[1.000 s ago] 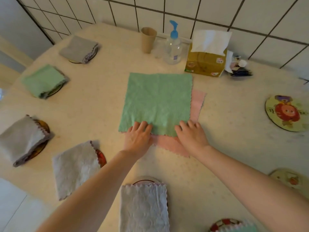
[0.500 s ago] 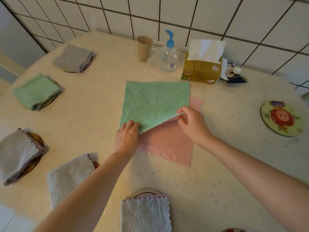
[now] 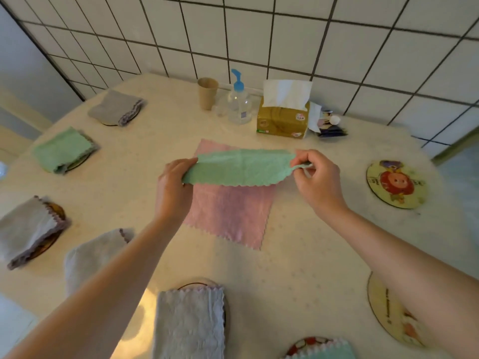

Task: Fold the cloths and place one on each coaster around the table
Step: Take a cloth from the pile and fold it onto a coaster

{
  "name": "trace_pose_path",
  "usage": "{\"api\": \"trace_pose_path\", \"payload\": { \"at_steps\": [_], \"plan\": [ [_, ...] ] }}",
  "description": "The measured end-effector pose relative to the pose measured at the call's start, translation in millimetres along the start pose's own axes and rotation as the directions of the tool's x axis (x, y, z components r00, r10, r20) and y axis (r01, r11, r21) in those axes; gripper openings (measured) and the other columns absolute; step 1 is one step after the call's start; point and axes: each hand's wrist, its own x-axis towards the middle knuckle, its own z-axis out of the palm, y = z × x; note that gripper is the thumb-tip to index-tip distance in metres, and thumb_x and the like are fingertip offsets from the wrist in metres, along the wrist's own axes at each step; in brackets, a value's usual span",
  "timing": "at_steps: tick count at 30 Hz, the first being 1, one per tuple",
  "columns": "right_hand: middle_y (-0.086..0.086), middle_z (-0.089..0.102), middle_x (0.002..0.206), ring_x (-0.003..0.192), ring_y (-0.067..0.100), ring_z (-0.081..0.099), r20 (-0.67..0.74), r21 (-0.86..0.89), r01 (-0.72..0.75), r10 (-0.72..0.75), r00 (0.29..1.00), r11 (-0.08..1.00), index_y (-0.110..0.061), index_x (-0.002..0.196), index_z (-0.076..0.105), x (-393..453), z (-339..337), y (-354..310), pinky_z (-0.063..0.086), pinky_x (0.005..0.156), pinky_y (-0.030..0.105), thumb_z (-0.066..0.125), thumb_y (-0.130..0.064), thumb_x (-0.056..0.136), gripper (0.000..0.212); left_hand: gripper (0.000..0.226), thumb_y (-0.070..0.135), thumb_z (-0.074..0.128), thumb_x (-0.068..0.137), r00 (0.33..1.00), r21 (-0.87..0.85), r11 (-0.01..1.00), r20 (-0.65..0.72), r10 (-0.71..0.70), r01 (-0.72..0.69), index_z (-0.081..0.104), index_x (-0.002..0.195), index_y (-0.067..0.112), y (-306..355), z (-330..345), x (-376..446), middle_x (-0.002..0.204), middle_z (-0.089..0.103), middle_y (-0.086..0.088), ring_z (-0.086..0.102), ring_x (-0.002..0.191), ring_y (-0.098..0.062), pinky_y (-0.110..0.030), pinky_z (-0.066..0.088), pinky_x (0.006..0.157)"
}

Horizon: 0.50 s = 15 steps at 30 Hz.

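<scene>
A paper cup (image 3: 207, 93), pump bottle (image 3: 239, 104) and tissue box (image 3: 283, 117) line the tiled wall (image 3: 259, 35).

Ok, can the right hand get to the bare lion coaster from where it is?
Probably yes: the lion coaster lies bare just beside the right hand, with open table between. The hand grips the green cloth.

A green terry cloth (image 3: 241, 167) hung over the flat pink square cloth (image 3: 230, 211), the round cartoon-printed coaster (image 3: 396, 184) to that cloth's right.

Dim warm light, fisheye-warped edges
</scene>
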Motion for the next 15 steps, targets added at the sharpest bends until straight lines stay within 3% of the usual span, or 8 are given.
{"api": "trace_pose_path", "payload": {
  "at_steps": [4, 8, 12, 15],
  "plan": [
    [0.001, 0.068, 0.097, 0.111, -0.001, 0.057, 0.049, 0.041, 0.014, -0.016, 0.999, 0.999, -0.010, 0.081, 0.062, -42.5, -65.7, 13.9, 0.045, 0.087, 0.016, 0.055, 0.002, 0.076, 0.015, 0.045, -0.018, 0.063, 0.071, 0.986, 0.043, 0.986, 0.042, 0.159, -0.161, 0.069, 0.110, 0.003, 29.1, 4.7, -70.5, 0.114, 0.065, -0.013, 0.056, 0.113, -0.029, -0.034, 0.042, 0.100],
    [0.000, 0.068, 0.101, 0.106, -0.004, 0.059, 0.200, 0.003, 0.039, -0.039, 0.979, 0.999, -0.012, 0.079, 0.063, -108.2, -126.5, 45.1, 0.043, 0.086, 0.010, 0.059, 0.009, 0.075, 0.021, 0.041, -0.010, 0.059, 0.070, 0.969, 0.023, 0.982, 0.169, 0.179, -0.185, 0.070, 0.108, 0.003, 51.0, 19.2, -168.0, 0.113, 0.066, -0.011, 0.051, 0.114, -0.023, -0.028, 0.037, 0.103],
    [-0.015, 0.068, 0.099, 0.099, -0.007, 0.059, 0.364, -0.095, -0.031, 0.064, 0.929, 0.995, -0.030, 0.075, 0.059, -176.3, -170.8, 88.1, 0.044, 0.084, 0.014, 0.058, -0.007, 0.073, 0.024, 0.048, -0.006, 0.061, 0.070, 0.901, 0.019, 0.995, 0.425, 0.083, -0.100, 0.069, 0.114, 0.013, 62.0, 30.3, -262.8, 0.119, 0.065, -0.003, 0.050, 0.120, -0.015, -0.031, 0.036, 0.103],
    [-0.019, 0.066, 0.093, 0.085, -0.002, 0.063, 0.468, -0.144, -0.051, 0.114, 0.876, 0.988, -0.040, 0.081, 0.058, -212.3, -192.9, 110.7, 0.046, 0.073, 0.011, 0.061, -0.006, 0.073, 0.035, 0.045, 0.006, 0.057, 0.072, 0.838, 0.030, 0.999, 0.545, -0.003, -0.016, 0.070, 0.112, 0.017, 71.4, 25.9, -306.5, 0.118, 0.065, -0.002, 0.057, 0.116, -0.016, -0.018, 0.035, 0.104]
  ]
}}
